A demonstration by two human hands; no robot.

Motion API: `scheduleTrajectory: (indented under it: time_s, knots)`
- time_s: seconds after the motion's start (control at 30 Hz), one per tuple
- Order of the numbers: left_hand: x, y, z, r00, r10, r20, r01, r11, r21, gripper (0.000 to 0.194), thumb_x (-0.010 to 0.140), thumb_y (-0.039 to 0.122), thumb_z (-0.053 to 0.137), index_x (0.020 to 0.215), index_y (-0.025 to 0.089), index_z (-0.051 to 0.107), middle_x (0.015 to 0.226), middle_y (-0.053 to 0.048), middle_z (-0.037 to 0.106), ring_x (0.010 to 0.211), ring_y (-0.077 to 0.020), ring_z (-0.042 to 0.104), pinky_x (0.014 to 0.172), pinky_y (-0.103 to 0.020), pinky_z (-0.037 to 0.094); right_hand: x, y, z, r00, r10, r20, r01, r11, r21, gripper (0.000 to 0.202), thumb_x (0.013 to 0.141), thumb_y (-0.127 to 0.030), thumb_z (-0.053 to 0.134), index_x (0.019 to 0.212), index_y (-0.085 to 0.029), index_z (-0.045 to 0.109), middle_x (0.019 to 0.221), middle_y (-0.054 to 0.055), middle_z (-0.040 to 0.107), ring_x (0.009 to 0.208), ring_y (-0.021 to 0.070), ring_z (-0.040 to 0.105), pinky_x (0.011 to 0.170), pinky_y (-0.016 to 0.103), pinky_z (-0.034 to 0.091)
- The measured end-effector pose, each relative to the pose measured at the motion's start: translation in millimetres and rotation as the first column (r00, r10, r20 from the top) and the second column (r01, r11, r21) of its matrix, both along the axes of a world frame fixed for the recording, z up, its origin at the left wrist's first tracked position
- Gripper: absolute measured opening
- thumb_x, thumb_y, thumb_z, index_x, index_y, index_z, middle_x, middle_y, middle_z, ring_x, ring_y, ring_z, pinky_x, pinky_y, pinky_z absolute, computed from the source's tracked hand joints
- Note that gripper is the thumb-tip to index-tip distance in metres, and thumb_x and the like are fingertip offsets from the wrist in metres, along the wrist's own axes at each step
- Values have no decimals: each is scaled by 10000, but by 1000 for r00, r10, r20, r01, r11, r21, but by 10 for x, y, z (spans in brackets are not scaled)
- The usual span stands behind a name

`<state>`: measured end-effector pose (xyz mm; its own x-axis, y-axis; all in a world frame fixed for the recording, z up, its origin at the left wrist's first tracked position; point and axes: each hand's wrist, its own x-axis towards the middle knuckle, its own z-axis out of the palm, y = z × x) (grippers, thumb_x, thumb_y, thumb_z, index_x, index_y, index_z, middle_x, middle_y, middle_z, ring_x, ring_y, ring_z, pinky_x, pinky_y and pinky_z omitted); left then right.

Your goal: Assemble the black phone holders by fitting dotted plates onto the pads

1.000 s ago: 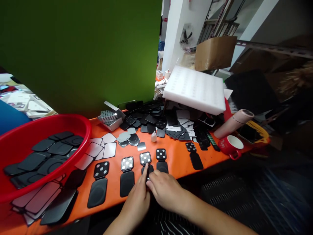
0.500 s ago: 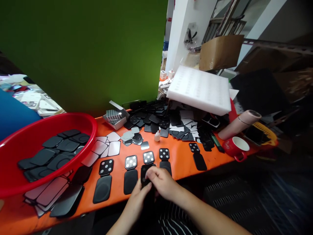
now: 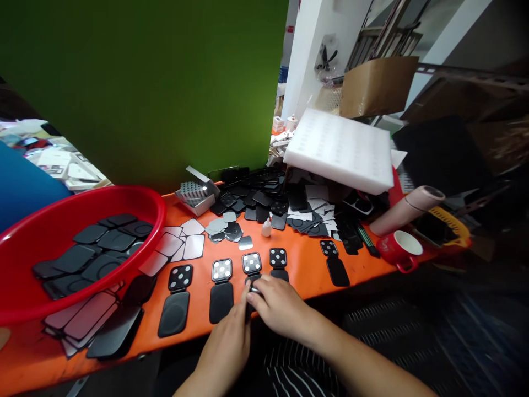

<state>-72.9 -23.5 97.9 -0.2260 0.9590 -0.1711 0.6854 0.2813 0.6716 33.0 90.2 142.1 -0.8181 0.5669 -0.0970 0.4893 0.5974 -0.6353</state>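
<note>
At the front edge of the orange table (image 3: 300, 275), my left hand (image 3: 231, 333) and my right hand (image 3: 279, 306) meet around a small dark piece (image 3: 253, 291), mostly hidden by the fingers. Just beyond them lies a black square with white dots (image 3: 252, 263). Similar dotted squares joined to dark pads lie in a row: one at the left (image 3: 180, 277) with its pad (image 3: 173, 314), one nearer my left hand (image 3: 222, 270), one beyond my right hand (image 3: 278, 257) and one farther right (image 3: 329, 247).
A red basin (image 3: 159, 220) with dark pads stands at the left. A white dropper bottle (image 3: 266, 227), grey plates (image 3: 223, 229) and black parts (image 3: 264, 190) lie behind the row. A red mug (image 3: 392, 248) and a pink flask (image 3: 407, 209) stand right.
The dark piece between my hands has tilted and is now largely covered. My left fingers have straightened upward against it, and my right fingers have closed over its top. The view has shifted slightly.
</note>
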Motion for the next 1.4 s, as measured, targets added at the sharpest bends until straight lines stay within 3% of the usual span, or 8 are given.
scheduleTrajectory:
  time_s: [0.13,0.27,0.4,0.47,0.6,0.77,1.17,1.4]
  knots:
    - [-18,-12,-5,999,-2,-51,-1,998,-60,509,814,161,270,1322,195,255,1229,-132,502,1000,-258,559,788,-375,443,-59,-2,-55,994,-70,-85,59,990,-124,204,818,-315,454,735,-179,581,759,10,573,703,118,504,605,205,332]
    - [-69,26,-38,962,104,253,-94,994,-52,487,812,226,341,1297,206,306,1206,-109,528,1088,-248,498,880,-378,394,-104,21,-189,969,-137,-205,69,949,-309,234,808,-343,465,694,-166,568,719,4,557,681,112,499,605,202,351]
    - [-126,136,-54,628,264,732,-296,951,-90,603,710,275,526,1268,160,330,1223,-121,514,1106,-262,479,896,-377,400,-99,34,-289,953,-200,-227,15,780,-625,347,862,-430,318,814,-166,538,605,-15,512,550,95,488,516,193,370]
    - [-138,177,-27,493,306,814,-350,927,-137,580,690,301,562,1220,146,385,1171,-125,555,1055,-272,519,866,-385,426,-84,14,-272,959,-194,-208,32,800,-600,346,875,-416,294,816,-169,530,631,-5,535,587,104,508,531,196,377]
    - [-110,161,50,697,305,649,-351,934,-61,469,754,366,506,1184,189,443,1185,-94,551,1120,-255,465,928,-386,366,-68,-41,-109,988,-80,-134,45,968,-246,250,874,-310,349,804,-177,548,802,29,594,754,130,531,649,218,373]
    - [-45,67,100,914,222,338,-230,973,-16,479,822,361,398,1277,223,336,1225,-103,514,1131,-250,457,918,-417,360,-74,-30,76,1000,12,-8,-12,998,57,268,885,-252,306,831,-166,554,824,50,599,782,153,535,699,248,363]
    - [-86,45,170,994,109,15,-107,989,-103,461,853,291,307,1305,209,273,1218,-110,517,1067,-244,516,826,-367,425,-100,-9,30,995,40,94,-54,987,151,261,872,-268,308,865,-170,550,837,63,605,759,172,552,648,268,350]
    - [-72,37,217,991,37,-131,-52,992,-114,448,859,230,252,1306,209,276,1108,-132,567,970,-286,565,752,-420,440,-111,9,6,990,-79,-120,55,981,-188,229,828,-340,416,724,-185,548,697,-11,585,638,108,506,554,207,317]
